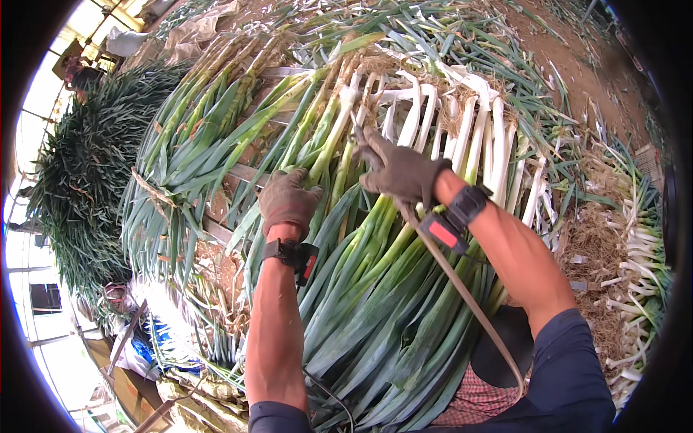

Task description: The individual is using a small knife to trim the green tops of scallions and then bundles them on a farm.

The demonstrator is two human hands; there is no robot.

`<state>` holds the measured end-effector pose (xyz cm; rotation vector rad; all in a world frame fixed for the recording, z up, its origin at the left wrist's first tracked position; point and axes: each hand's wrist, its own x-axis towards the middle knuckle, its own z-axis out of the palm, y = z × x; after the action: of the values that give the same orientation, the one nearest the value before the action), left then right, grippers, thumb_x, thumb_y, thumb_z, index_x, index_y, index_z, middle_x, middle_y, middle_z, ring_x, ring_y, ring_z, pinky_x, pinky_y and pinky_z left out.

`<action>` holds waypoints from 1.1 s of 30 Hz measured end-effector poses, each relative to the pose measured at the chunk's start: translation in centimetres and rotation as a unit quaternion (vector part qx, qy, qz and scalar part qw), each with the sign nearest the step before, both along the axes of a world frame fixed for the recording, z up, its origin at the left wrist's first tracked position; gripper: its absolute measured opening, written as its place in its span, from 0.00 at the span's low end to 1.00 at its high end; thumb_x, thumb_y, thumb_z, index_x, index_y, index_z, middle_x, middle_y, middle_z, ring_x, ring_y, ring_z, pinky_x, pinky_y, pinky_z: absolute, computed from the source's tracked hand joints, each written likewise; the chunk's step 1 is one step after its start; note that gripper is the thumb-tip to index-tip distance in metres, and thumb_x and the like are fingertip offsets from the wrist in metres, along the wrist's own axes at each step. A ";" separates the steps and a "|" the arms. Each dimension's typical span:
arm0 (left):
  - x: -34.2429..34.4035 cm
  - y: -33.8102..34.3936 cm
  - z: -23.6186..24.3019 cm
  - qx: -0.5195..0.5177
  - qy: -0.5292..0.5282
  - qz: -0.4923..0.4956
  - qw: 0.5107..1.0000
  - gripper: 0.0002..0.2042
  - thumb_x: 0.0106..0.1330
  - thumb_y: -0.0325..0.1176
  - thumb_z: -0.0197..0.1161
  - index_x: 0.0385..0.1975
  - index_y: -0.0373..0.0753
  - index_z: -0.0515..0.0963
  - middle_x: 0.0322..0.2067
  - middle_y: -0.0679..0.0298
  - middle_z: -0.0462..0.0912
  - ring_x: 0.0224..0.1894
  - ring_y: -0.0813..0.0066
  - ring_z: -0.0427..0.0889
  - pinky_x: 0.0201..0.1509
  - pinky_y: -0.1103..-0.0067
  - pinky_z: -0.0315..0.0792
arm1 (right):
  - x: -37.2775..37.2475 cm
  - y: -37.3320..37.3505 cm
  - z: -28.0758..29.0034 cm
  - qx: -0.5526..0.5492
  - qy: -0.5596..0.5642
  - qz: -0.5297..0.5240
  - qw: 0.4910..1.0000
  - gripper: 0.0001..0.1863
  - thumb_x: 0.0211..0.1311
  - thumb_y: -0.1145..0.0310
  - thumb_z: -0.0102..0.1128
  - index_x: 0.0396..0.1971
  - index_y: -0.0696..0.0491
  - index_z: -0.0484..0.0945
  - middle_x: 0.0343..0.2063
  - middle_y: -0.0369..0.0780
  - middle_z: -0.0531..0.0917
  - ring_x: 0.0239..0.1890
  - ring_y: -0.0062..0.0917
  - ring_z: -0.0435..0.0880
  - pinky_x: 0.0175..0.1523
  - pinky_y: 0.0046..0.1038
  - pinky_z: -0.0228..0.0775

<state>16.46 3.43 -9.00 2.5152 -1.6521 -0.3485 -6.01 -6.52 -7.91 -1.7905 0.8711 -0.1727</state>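
Note:
My left hand (290, 198), in a brown work glove, is closed on the green part of a leek (333, 133); the leek's white root end points away from me. In my right hand (406, 172), gloved the same way, is an air blow gun (369, 153), partly hidden by the fingers. Its thin nozzle points away, close beside the leek's pale shaft. From the gun's handle a brown hose (462, 289) runs down toward my lap. Under and beside my right hand lie several cleaned leeks (473, 141) with white shafts and long green leaves (382, 296).
Unpeeled leeks (195, 144) with brown root ends lie on slats at left, beside a tall dark-green heap (101, 155). Stripped leaves (462, 40) cover the far side. Dry root trimmings (595, 274) and more white-stemmed leeks (642, 278) lie at right. A person (81, 76) is at far left.

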 end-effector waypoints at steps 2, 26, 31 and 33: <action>0.2 -0.1 -0.1 -0.003 -0.013 -0.012 1.000 0.25 0.59 0.50 0.76 0.56 0.48 0.87 0.51 0.52 0.86 0.54 0.48 0.85 0.61 0.60 0.77 | 0.5 -3.3 -1.3 -0.030 0.083 0.008 0.996 0.59 0.70 0.62 0.66 0.81 0.65 0.29 0.75 0.53 0.70 0.74 0.40 0.75 0.73 0.31 0.70; -1.8 -0.8 4.1 0.125 0.082 0.014 0.989 0.20 0.48 0.38 0.71 0.43 0.39 0.89 0.41 0.47 0.91 0.46 0.46 0.90 0.53 0.63 0.82 | -8.9 6.6 6.0 -0.088 0.125 0.084 0.985 0.56 0.66 0.55 0.66 0.84 0.55 0.41 0.51 0.52 0.87 0.38 0.43 0.90 0.50 0.40 0.82; -3.5 0.6 6.8 0.050 0.289 -0.079 0.953 0.27 0.52 0.36 0.74 0.54 0.32 0.85 0.38 0.56 0.91 0.39 0.68 0.88 0.47 0.70 0.81 | -11.5 7.5 7.4 -0.006 0.009 0.084 0.996 0.57 0.65 0.59 0.68 0.84 0.55 0.41 0.47 0.52 0.89 0.37 0.43 0.91 0.48 0.39 0.83; -5.8 2.8 6.6 0.020 0.427 -0.066 0.902 0.26 0.54 0.36 0.75 0.54 0.34 0.85 0.35 0.59 0.90 0.37 0.70 0.87 0.45 0.70 0.80 | -12.0 8.1 7.6 -0.080 -0.005 0.086 0.993 0.57 0.65 0.61 0.69 0.84 0.56 0.40 0.55 0.54 0.86 0.44 0.44 0.91 0.52 0.35 0.82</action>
<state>10.64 6.27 -2.44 1.7985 -1.4076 -1.2789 -18.06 1.53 -0.28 -2.0029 0.7068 -0.1433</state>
